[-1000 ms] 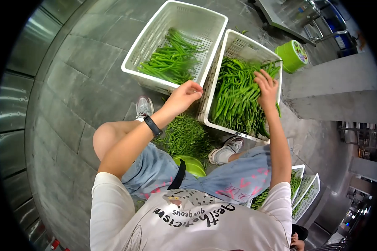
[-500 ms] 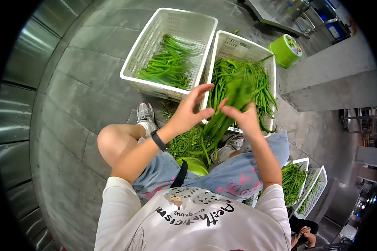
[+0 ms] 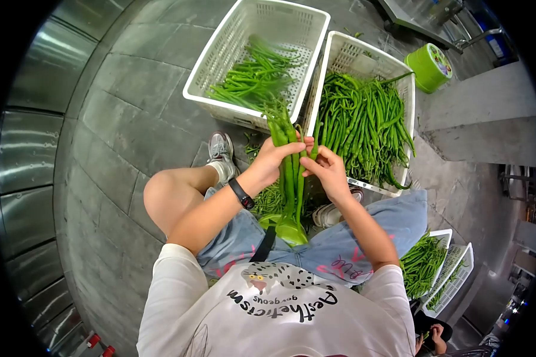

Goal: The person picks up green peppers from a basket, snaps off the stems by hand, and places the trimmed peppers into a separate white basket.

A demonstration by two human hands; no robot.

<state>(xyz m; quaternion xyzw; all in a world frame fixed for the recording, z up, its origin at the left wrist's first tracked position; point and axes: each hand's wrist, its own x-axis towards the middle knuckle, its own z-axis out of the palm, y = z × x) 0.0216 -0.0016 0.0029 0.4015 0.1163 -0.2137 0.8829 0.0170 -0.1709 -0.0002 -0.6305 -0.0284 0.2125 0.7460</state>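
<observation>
My left hand (image 3: 272, 162) is closed around a bunch of long green chili peppers (image 3: 290, 184), held upright above my lap with the stem ends at the top. Close beside it, my right hand (image 3: 329, 172) pinches a pepper at the bunch's right edge between thumb and fingers. Ahead to the right stands a white plastic crate (image 3: 410, 95) heaped with long green peppers (image 3: 366, 113). Another white crate (image 3: 199, 71), to its left, has a smaller pile of green peppers (image 3: 256, 74) at the bottom.
Between my legs is a green stool or tub (image 3: 290, 232), with loose green bits (image 3: 268, 201) on the floor. A green bucket (image 3: 429, 67) stands beyond the right crate, near a concrete ledge (image 3: 482, 131). More crates (image 3: 458, 273) and another person's hands (image 3: 437, 336) are at lower right.
My left hand has gone from open to gripping the pepper bunch, which has moved left and upright. My right hand has shifted from holding the bunch to pinching at its edge. The view has shifted slightly.
</observation>
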